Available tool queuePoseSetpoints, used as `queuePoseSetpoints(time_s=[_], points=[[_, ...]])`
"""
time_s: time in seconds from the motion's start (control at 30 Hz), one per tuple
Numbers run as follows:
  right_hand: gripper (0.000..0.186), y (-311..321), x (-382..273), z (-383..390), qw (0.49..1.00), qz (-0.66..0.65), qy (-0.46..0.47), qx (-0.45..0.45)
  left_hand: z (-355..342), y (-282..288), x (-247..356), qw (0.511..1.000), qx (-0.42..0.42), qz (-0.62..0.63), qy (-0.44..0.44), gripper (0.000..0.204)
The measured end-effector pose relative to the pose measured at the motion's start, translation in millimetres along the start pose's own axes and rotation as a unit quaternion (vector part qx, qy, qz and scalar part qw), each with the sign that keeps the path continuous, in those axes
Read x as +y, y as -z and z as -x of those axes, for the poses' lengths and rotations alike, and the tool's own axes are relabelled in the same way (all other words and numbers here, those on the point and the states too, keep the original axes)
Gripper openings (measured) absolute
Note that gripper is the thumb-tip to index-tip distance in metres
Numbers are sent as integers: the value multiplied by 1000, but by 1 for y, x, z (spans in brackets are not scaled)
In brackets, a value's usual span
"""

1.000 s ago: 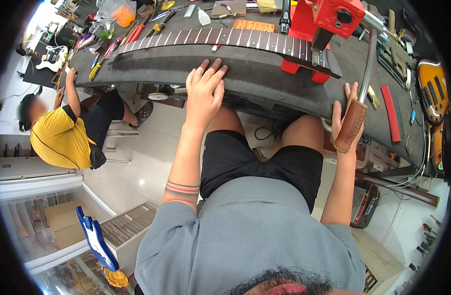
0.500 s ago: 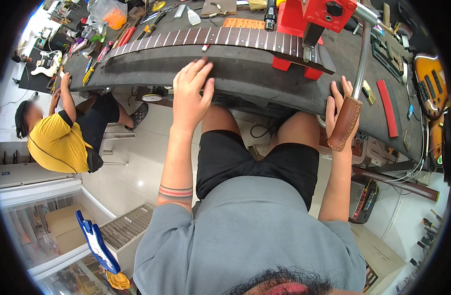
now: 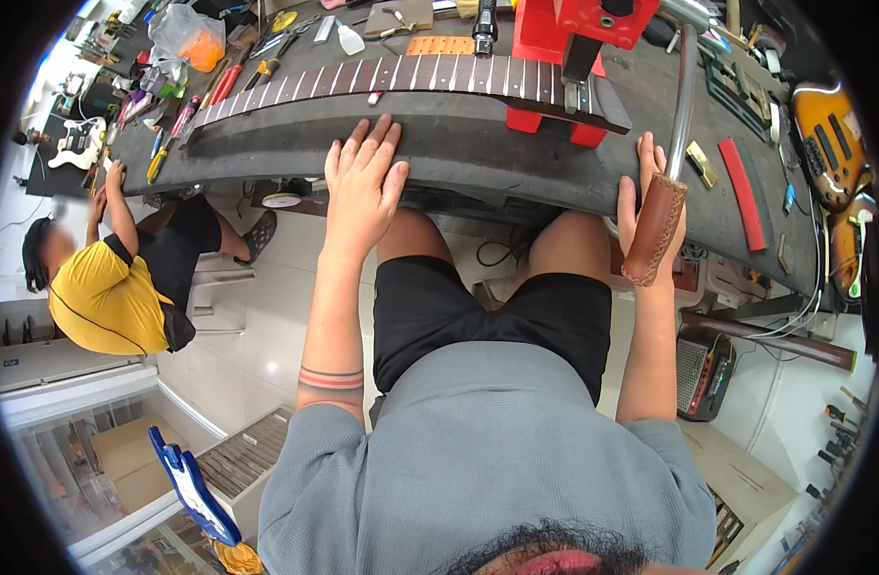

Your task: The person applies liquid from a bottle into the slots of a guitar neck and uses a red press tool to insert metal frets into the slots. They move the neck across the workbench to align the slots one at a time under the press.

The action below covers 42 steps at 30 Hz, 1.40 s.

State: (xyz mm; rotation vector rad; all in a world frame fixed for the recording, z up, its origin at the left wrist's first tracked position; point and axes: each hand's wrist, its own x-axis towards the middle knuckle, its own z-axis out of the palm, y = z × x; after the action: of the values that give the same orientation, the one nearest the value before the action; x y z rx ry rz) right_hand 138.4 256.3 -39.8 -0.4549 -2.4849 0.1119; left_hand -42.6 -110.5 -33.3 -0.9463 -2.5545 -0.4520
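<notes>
My left hand (image 3: 363, 184) lies flat with fingers spread on the front edge of the dark workbench (image 3: 478, 144). Just beyond it a long guitar fretboard (image 3: 401, 77) with metal frets lies across the bench, its right end under a red press (image 3: 578, 38). My right hand (image 3: 648, 206) is wrapped around the brown leather-covered handle (image 3: 656, 228) of the press's curved metal lever (image 3: 685, 86), at the bench's front edge.
Tools, a plastic bag (image 3: 185, 34) and small parts crowd the back of the bench. A red bar (image 3: 743, 194) and a brass block (image 3: 702, 163) lie at the right. Guitar bodies (image 3: 832, 144) stand far right. A person in a yellow shirt (image 3: 104, 297) sits at the left.
My left hand slid a little toward the bench's front edge. My right hand stays on the lever handle, which sits slightly lower. The view has tilted down a bit.
</notes>
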Motion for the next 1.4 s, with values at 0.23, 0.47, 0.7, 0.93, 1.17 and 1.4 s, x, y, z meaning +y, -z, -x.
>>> queuePoseSetpoints(time_s=[0.23,0.47,0.7,0.93,1.17,1.4], points=[[54,3,1,0,998,12,60,30,-4,5,2,998,22,57,12,53],[49,3,2,0,998,-61,12,26,-2,-3,6,1000,22,3,-6,48],[41,-1,2,1,998,12,52,38,6,-17,8,997,68,24,-14,43],[46,-3,6,-1,997,24,47,53,3,-25,13,994,107,28,-12,42],[49,2,4,3,998,-29,38,44,1,-14,15,997,66,15,-29,40],[48,3,2,5,996,-62,31,56,8,-17,12,996,69,40,-38,40]])
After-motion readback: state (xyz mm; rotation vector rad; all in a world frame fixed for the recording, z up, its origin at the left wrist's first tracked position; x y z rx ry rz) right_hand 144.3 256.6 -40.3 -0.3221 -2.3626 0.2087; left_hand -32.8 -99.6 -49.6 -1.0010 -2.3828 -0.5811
